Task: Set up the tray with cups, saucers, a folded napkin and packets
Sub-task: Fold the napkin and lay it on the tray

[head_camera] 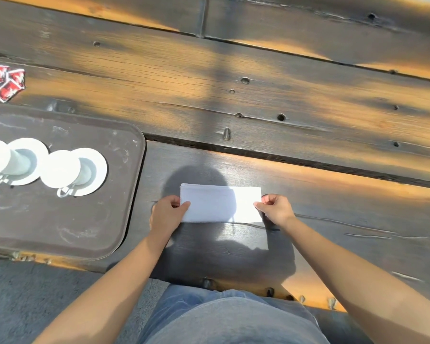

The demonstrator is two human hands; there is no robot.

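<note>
With the napkin [220, 203] on the bench [283, 108] beside the tray [60, 224], my left hand [168, 214] and right hand [276, 209] each pinch one end; uneven lifting may let the fold spring open.

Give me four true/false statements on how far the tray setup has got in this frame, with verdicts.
1. The left hand and the right hand each pinch an end of the white napkin. True.
2. The napkin is already on the tray. False: it is over the wooden table, to the right of the tray.
3. Two cups sit on saucers on the tray. True.
4. The red packets lie on the tray beside the cups. False: they lie on the table, beyond the tray's far edge.
</note>
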